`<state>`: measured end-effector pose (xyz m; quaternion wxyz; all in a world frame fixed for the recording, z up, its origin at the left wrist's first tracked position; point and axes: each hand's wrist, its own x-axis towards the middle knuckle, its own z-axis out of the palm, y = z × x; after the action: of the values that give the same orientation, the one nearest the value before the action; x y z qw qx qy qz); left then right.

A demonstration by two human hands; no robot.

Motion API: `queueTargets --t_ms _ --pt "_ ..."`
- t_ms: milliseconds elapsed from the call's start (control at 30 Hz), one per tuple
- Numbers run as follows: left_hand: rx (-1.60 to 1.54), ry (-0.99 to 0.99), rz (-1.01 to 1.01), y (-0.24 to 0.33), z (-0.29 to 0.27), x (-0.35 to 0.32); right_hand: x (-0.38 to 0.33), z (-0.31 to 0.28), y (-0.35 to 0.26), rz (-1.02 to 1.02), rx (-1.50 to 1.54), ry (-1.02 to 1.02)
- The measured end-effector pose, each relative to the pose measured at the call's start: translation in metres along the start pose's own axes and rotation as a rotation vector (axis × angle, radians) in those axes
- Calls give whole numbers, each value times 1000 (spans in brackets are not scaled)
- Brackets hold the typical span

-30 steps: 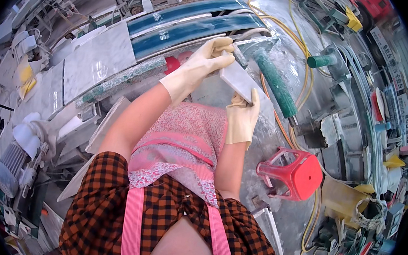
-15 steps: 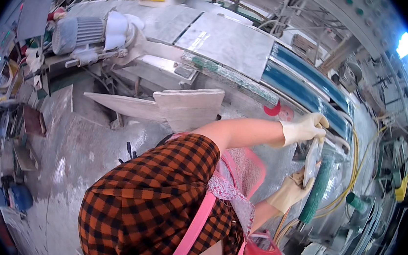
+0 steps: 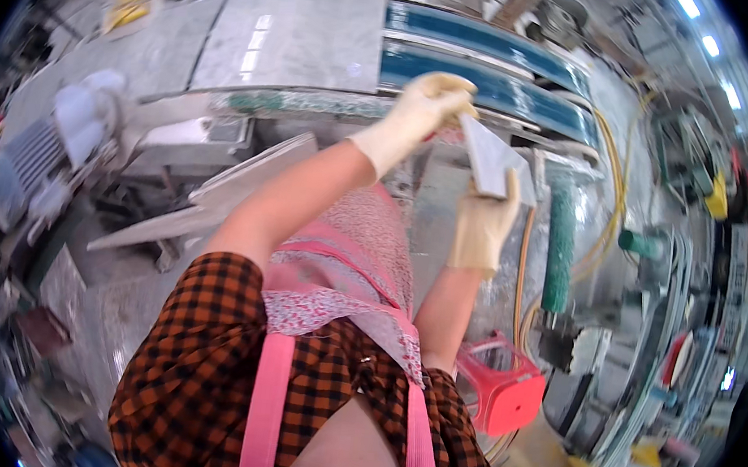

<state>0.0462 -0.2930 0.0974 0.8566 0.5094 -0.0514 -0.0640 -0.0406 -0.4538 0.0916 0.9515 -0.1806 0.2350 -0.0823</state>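
A thin pale grey tile [image 3: 488, 157] is held up and tilted between my two gloved hands, in front of the conveyor. My left hand [image 3: 426, 112], in a cream rubber glove, is closed at the tile's upper left corner. Lower down, my right hand [image 3: 487, 216] in a matching glove grips the tile's bottom edge, its fingers partly behind it. Beyond my left hand run the blue conveyor belts [image 3: 488, 78]. A large pale slab [image 3: 289, 41] lies flat on the conveyor line to the left.
Right of my right hand stands a green cylinder [image 3: 559, 242], with yellow hoses [image 3: 617, 158] past it. A red plastic stool [image 3: 502, 394] is by my right elbow. Pale boards [image 3: 245, 172] lean left of my left arm, near a grey motor [image 3: 25, 159].
My view and body have turned to the right, so the conveyor appears further left. The tile, seen almost edge-on before, now shows its broad face, still in both hands.
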Motion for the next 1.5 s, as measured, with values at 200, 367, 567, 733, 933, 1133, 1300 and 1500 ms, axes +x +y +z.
queueTargets --t_ms 200,367,567,733,933,1133,1300,1500 --pt "584 323 178 5 -109 57 40 27 40 -60 -99 -110" --pt "1637 415 200 10 -170 119 65 64 23 -111 -607 -14" --pt "1820 480 42 -9 -177 164 130 110 26 -153 -1268 -88" --pt "1847 407 -131 1 -157 164 180 127 57 -333 -1899 -379" --pt "1630 609 -103 -18 -194 229 256 116 122 -516 -2100 -626" --pt "947 363 -346 92 -204 142 250 125 148 -322 -2063 -771" --pt "1293 109 -75 99 -236 120 239 142 183 -333 -2028 -775" --pt "418 507 -166 123 -171 82 237 141 183 -340 -2037 -741"
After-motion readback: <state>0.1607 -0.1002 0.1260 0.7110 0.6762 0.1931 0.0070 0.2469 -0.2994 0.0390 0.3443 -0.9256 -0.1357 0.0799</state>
